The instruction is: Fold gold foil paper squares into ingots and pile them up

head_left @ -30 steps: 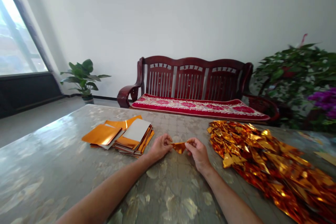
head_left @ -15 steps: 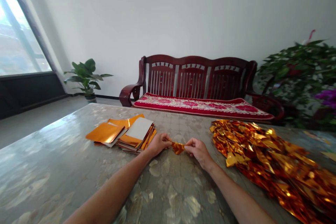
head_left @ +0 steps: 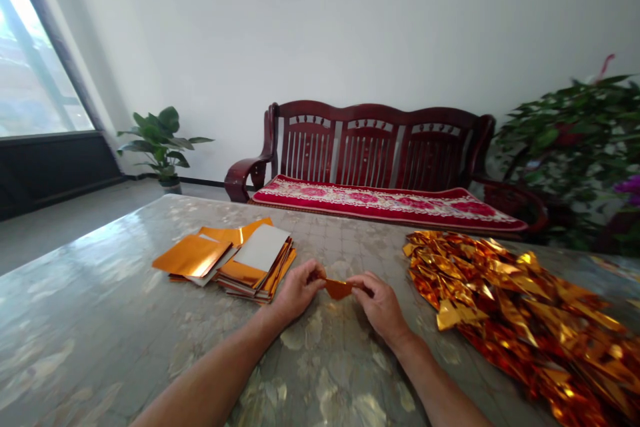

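Between my two hands, just above the table (head_left: 320, 373), is a small folded piece of gold foil paper (head_left: 339, 289). My left hand (head_left: 303, 285) pinches its left end between thumb and fingers. Its right end is pinched by my right hand (head_left: 377, 300). Left of my left hand lies a stack of gold foil sheets (head_left: 250, 273), some showing a pale back side. A large heap of folded gold foil pieces (head_left: 515, 307) spreads out to the right of my right hand.
A dark red wooden bench (head_left: 370, 147) with a red floral cushion (head_left: 380, 203) stands behind the table's far edge. One potted plant (head_left: 163, 147) is at the back left, and a leafy plant (head_left: 575, 140) rises at the right.
Both hands have moved slightly closer to me, still gripping the foil piece. The foil looks flatter and more tilted. The view has shifted a little.
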The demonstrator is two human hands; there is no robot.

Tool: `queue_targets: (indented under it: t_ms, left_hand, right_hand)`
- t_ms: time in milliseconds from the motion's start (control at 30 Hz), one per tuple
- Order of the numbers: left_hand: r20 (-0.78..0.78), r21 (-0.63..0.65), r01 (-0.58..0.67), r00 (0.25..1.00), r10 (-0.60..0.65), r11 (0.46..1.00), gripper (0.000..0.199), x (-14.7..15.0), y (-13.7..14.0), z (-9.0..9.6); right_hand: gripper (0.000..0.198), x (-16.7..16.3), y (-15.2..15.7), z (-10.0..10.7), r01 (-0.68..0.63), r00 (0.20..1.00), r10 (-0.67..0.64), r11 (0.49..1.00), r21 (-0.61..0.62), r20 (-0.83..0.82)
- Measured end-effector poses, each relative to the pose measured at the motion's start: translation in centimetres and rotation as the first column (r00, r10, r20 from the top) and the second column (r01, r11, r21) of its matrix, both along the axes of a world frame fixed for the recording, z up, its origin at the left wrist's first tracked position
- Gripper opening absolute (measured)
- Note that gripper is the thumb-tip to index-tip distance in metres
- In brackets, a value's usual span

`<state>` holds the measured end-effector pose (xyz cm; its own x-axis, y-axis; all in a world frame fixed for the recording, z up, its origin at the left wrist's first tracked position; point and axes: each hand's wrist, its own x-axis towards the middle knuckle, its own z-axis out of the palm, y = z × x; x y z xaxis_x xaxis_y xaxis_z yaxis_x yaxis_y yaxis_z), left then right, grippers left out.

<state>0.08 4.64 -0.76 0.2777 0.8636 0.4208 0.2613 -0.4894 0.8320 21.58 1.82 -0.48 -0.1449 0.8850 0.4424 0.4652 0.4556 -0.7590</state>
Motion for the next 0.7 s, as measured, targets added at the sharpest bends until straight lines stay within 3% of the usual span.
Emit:
queue_targets:
  t_ms: [233,700]
  left_hand:
    - [-0.094,0.111,0.07,0.994,-0.059,0.991,0.007,-0.12,-0.44,0.5]
    - [-0.162,0.171,0.09,0.985,-0.062,0.981,0.013,-0.09,-0.37,0.41]
  right_hand:
    - [0.02,0.42,-0.17,0.08,-0.017,0.998,0.013,0.997,0.069,0.053]
    - [0.024,0.57,-0.32,0.12,-0.033,0.996,0.027,0.997,0.072,0.082]
